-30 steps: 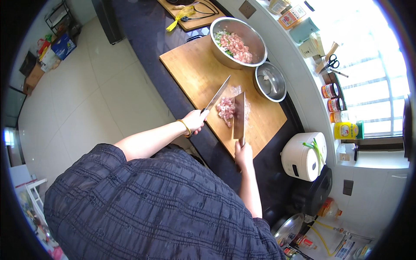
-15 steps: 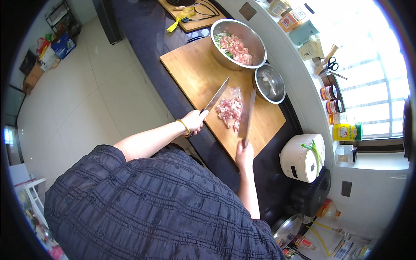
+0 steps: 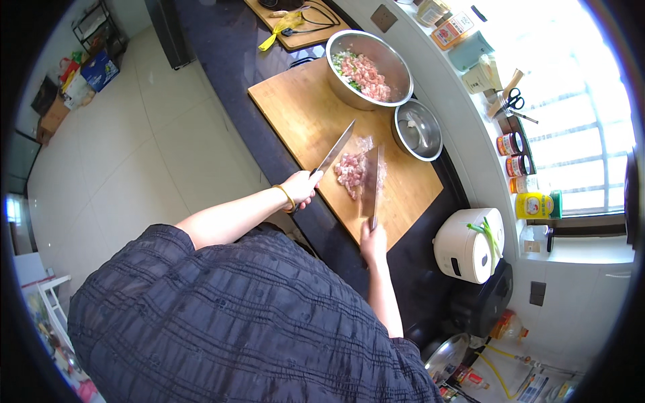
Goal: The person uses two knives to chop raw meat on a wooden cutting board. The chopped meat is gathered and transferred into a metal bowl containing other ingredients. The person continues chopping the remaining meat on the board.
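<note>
My left hand [image 3: 300,189] is wrapped round the handle of a kitchen knife [image 3: 336,147], whose blade points away over the near left side of the wooden cutting board [image 3: 285,101]. In my right hand [image 3: 373,242] is a broad-bladed cleaver [image 3: 371,185], a little blurred, its blade over the right part of the chopped raw meat [image 3: 349,173]. The pink pieces lie in a loose pile between the two blades, partly hidden by the cleaver. At the board's far end stands a large steel bowl [image 3: 331,62] with chopped meat and green bits inside.
A smaller steel bowl [image 3: 437,134] sits by the board's right edge. Further right stands a white rice cooker [image 3: 463,242] with green onion [image 3: 494,236] on its lid. Jars [image 3: 509,143] line the windowsill. A second board [image 3: 306,39] with a cable lies at the far end.
The cleaver and my right hand have moved slightly left and nearer, so the blade now covers part of the meat. My left hand and its knife stay in place.
</note>
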Tool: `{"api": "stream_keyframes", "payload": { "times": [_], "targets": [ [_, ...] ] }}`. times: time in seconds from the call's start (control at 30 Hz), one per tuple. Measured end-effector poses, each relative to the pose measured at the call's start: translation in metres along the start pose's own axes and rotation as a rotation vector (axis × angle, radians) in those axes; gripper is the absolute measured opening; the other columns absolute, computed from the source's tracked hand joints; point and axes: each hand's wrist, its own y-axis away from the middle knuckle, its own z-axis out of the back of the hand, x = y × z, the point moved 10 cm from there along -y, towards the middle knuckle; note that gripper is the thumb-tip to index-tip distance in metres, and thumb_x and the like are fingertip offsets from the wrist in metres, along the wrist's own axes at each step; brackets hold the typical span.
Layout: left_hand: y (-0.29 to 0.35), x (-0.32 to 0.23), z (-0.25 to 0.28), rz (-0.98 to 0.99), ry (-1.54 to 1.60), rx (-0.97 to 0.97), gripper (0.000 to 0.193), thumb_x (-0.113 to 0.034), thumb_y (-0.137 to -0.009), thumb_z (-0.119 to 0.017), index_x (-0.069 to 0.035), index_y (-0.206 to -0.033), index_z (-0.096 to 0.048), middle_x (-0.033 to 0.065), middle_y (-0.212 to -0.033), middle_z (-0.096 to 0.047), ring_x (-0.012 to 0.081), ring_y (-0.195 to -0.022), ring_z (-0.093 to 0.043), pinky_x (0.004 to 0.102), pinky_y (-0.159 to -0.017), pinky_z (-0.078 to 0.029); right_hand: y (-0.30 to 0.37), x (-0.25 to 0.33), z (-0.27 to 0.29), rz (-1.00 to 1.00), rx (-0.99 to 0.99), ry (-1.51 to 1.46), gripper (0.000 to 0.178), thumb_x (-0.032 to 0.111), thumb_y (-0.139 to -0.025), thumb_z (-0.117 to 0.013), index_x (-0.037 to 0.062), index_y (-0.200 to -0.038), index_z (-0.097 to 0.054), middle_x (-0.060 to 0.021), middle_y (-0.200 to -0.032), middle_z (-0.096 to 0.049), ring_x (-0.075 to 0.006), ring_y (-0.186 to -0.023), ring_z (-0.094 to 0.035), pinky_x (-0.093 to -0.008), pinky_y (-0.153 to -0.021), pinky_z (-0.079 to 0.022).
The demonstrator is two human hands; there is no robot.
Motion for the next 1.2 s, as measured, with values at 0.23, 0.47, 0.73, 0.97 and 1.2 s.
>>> {"api": "stream_keyframes", "payload": {
  "times": [0.23, 0.47, 0.73, 0.97, 1.2],
  "targets": [
    [-0.002, -0.001, 0.002, -0.010, -0.033, -0.012, 0.035, -0.041, -0.088, -0.038, -0.008, -0.078, -0.042, -0.0019, -0.055, -0.040, 0.0062, -0.039, -0.035, 0.0209, -0.034, -0.034, -0.005, -0.005, 0.000, -0.174, 0.130, -0.164, 0.029, 0.027, -0.085, -0.050, -0.0008, -0.078, -0.050, -0.0075, -0.051, -0.049, -0.0173, -0.039, -0.050, -0.0320, -0.039, -0.040],
    [-0.001, 0.003, 0.001, 0.006, -0.005, -0.016, 0.035, -0.041, -0.088, -0.038, -0.008, -0.079, -0.043, -0.0018, -0.056, -0.041, 0.0065, -0.040, -0.036, 0.0212, -0.034, -0.035, -0.027, 0.016, 0.009, -0.263, 0.112, -0.250, 0.031, 0.028, -0.086, -0.049, -0.0007, -0.075, -0.049, -0.0085, -0.053, -0.050, -0.0175, -0.039, -0.050, -0.0327, -0.037, -0.040],
    [0.003, -0.002, 0.002, -0.020, -0.053, -0.054, 0.036, -0.042, -0.088, -0.038, -0.007, -0.079, -0.043, -0.0015, -0.056, -0.041, 0.0071, -0.041, -0.038, 0.0219, -0.035, -0.036, -0.036, 0.025, -0.007, -0.272, 0.243, -0.213, 0.032, 0.029, -0.085, -0.049, -0.0023, -0.080, -0.048, -0.0129, -0.059, -0.050, -0.0227, -0.048, -0.051, -0.0341, -0.045, -0.042],
    [0.015, 0.003, 0.004, -0.034, -0.091, -0.067, 0.036, -0.041, -0.088, -0.038, -0.007, -0.078, -0.042, -0.0010, -0.058, -0.042, 0.0078, -0.043, -0.040, 0.0226, -0.037, -0.037, -0.046, 0.046, 0.002, -0.273, 0.194, -0.275, 0.033, 0.030, -0.085, -0.049, -0.0031, -0.087, -0.051, -0.0178, -0.064, -0.053, -0.0293, -0.058, -0.055, -0.0392, -0.055, -0.044],
    [0.016, 0.005, 0.011, -0.023, -0.087, -0.065, 0.036, -0.042, -0.088, -0.038, -0.007, -0.080, -0.042, -0.0006, -0.059, -0.043, 0.0078, -0.044, -0.040, 0.0228, -0.038, -0.038, -0.040, 0.031, -0.023, -0.370, 0.339, -0.286, 0.028, 0.027, -0.087, -0.047, -0.0003, -0.084, -0.050, -0.0117, -0.057, -0.054, -0.0195, -0.039, -0.053, -0.0333, -0.034, -0.040]
  ]
}}
